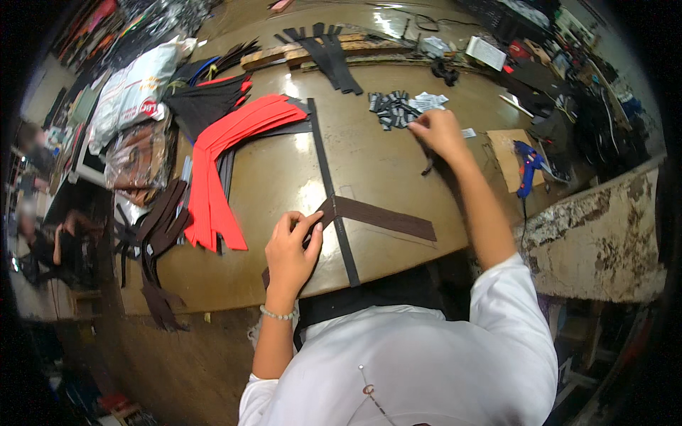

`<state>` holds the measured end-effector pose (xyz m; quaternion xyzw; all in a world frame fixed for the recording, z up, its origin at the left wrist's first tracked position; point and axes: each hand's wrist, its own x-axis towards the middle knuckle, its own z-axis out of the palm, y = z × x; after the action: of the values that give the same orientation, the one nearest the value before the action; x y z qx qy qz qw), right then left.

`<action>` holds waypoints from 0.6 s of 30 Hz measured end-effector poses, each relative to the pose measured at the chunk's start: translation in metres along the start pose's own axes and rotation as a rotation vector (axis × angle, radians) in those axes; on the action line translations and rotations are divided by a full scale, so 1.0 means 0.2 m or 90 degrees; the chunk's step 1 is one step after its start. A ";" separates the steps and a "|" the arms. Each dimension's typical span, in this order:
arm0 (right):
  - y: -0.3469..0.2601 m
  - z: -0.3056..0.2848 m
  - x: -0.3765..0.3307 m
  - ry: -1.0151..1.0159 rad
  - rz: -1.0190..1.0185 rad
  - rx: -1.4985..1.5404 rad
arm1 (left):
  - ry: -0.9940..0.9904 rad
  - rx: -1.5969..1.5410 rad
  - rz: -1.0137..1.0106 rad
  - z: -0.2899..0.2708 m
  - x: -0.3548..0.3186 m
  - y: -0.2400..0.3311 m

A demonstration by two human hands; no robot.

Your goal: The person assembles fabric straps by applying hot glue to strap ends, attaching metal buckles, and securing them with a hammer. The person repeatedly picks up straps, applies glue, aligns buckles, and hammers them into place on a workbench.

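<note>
The left hand (291, 248) lies bent at the wrist near the table's (383, 153) front edge, its grip pinched shut on the left end of the brown strip (380, 215), which crosses a long dark strip (330, 192). Left of that strip, red strips (220, 160) fan out; bare tabletop lies to its right. The right hand (437, 133) stretches far beyond the brown strip, its grip closed on a small dark piece (428, 167) beside grey tags (391, 108).

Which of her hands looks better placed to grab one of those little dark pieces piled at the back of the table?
The right hand. It is stretched out beside the pile of small dark pieces, fingertips near it. The left hand is close in, pressing on the brown strip.
</note>
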<state>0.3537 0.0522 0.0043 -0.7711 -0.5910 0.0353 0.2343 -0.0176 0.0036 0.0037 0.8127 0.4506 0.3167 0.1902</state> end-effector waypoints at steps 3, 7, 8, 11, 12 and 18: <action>0.03 0.10 0.02 0.099 0.008 -0.108 | -0.015 -0.004 -0.014 -0.01 0.00 0.00; 0.01 0.07 -0.01 0.040 0.052 0.065 | -0.010 -0.009 -0.006 -0.01 -0.01 0.00; 0.00 0.05 -0.01 0.035 0.069 0.110 | -0.010 -0.013 -0.006 -0.01 -0.01 0.00; -0.04 0.00 -0.06 0.105 0.092 0.181 | 0.001 0.000 0.010 -0.01 -0.01 0.00; -0.07 -0.02 -0.10 0.108 0.077 0.237 | 0.003 0.002 0.012 -0.01 -0.01 0.01; -0.43 -0.04 -0.51 -0.116 0.106 0.562 | -0.084 0.019 -0.053 -0.08 -0.09 0.08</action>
<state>0.2492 -0.0292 0.0229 -0.6357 -0.4738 0.3702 0.4841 -0.0255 -0.0201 0.0181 0.8150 0.4752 0.2473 0.2208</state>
